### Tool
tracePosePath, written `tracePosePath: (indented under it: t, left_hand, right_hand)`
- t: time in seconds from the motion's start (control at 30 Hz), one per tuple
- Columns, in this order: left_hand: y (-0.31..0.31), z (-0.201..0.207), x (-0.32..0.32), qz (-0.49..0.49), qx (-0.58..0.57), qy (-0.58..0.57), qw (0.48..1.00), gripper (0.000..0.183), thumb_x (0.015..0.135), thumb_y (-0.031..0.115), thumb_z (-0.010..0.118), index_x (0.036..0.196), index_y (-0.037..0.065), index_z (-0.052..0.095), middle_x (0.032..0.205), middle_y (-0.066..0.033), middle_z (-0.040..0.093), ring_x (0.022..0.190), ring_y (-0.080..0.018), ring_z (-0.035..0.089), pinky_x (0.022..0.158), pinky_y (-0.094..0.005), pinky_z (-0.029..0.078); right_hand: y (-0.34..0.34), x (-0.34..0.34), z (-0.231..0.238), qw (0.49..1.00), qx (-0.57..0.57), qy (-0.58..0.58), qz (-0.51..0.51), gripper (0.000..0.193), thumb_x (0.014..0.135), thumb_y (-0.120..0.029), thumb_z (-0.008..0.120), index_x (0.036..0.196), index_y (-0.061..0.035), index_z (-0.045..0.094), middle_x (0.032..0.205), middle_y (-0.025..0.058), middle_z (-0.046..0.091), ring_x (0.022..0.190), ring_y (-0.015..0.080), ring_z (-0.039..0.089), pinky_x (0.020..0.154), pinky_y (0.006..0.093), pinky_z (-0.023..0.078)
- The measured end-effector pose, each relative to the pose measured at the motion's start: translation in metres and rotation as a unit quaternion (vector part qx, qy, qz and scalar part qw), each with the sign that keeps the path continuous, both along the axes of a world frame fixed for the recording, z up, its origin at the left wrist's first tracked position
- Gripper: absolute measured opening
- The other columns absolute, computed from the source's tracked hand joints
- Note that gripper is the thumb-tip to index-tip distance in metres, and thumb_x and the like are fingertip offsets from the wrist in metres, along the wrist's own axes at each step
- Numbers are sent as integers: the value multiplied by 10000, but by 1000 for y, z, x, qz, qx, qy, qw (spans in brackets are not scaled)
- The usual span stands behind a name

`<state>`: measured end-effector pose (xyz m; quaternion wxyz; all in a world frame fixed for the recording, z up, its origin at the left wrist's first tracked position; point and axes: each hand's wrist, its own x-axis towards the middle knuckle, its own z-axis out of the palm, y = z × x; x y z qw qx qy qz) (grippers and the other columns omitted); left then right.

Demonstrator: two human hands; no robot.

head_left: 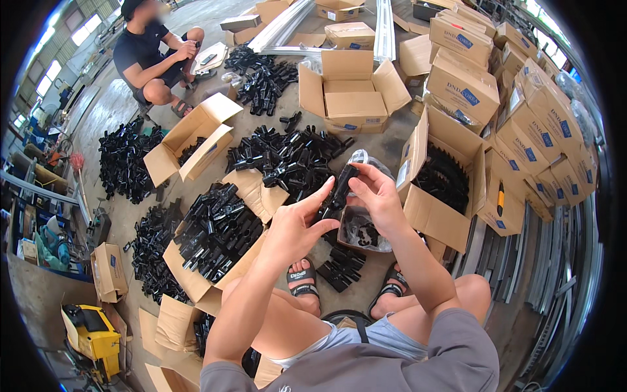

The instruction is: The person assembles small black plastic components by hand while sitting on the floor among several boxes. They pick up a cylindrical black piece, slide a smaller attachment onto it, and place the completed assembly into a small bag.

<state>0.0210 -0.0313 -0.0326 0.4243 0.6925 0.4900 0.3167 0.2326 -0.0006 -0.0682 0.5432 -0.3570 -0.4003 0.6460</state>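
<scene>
Head view, left to right: at upper left a co-worker [147, 62] is sitting low behind a heap [127, 160] of black parts. Nearer, an open carton [184, 273] is holding many more, its flaps folded out, probably so that a hand can get in easily. The wearer's left forearm is rising over the left thigh, and the left hand [290, 228] is opening into a V, its index finger and thumb spreading apart along one black part [336, 195]. This part is slanting between the two hands, above a small box [359, 247], its upper end leaning right; holding it there is likely keeping it in plain sight. The right hand [382, 202] is pinching that upper end between thumb and index finger, the other fingers curling, their tips hard to tell. The right elbow is bending outward, the forearm angling in over the knee. The small box is sitting between the feet and the hands, seemingly for short reach. Farther right, a big carton [436, 223] is standing open, holding black pieces, beside stacked boxes [532, 140].
</scene>
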Motion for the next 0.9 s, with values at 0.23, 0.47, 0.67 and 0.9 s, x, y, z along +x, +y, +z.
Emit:
tracePosePath:
  t: [0.23, 0.47, 0.67, 0.9]
  left_hand:
    - [0, -9, 1, -12, -18, -64, 998, 802, 852, 90, 830, 1567, 214, 489, 697, -76, 553, 635, -105, 400, 612, -279, 457]
    - [-3, 10, 6, -32, -109, -49, 992, 812, 910, -44, 764, 1612, 184, 425, 1141, -10, 705, 992, -38, 560, 928, -260, 545]
    - [2, 4, -1, -33, -153, -45, 987, 764, 933, -61, 719, 1611, 102, 405, 1071, -20, 725, 936, -37, 599, 870, -221, 534]
    - [-4, 4, 0, 20, -257, -342, 904, 726, 987, 48, 697, 1626, 163, 374, 1138, -149, 762, 981, -188, 751, 903, -327, 604]
  right_hand:
    - [0, 2, 1, 1000, -4, -22, 10, 368, 1030, -172, 688, 1337, 9, 596, 1163, 57, 713, 1017, 117, 688, 847, 307, 611]
    - [-1, 6, 4, 999, -32, -36, -8, 368, 1030, -196, 687, 1329, 3, 610, 1132, 42, 717, 985, 108, 691, 823, 289, 607]
    - [1, -5, -3, 998, -9, -57, -11, 412, 1051, -297, 661, 1307, 18, 597, 1111, 57, 715, 958, 130, 695, 783, 311, 622]
    - [58, 40, -125, 879, -20, -473, -53, 371, 1033, -354, 591, 1055, -10, 729, 955, 186, 762, 890, 314, 746, 796, 455, 596]
